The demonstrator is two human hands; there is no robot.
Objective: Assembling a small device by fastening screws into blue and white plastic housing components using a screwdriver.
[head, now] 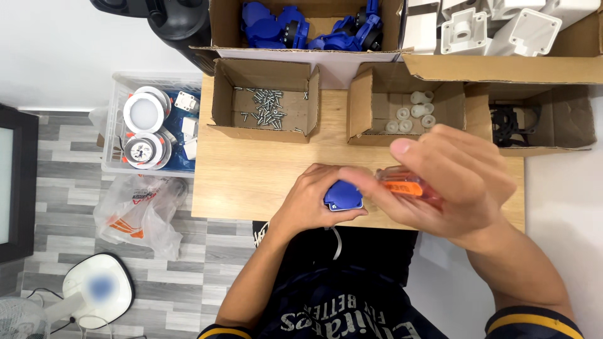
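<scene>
My left hand [311, 198] grips a small blue plastic part [343, 195] at the near edge of the wooden table [251, 176]. My right hand [449, 182] is wrapped around the clear orange handle of a screwdriver [405, 186], its tip end pointing toward the blue part. The screwdriver's shaft is hidden behind my fingers. Both hands meet just above the table's front edge.
A cardboard box of loose screws [264, 107] and a box of small white round parts [411, 113] stand behind the hands. Farther back are boxes of blue parts [308, 28], white plastic housings [496, 25] and black parts [512, 122]. A clear bin of round lamps [147, 125] sits left.
</scene>
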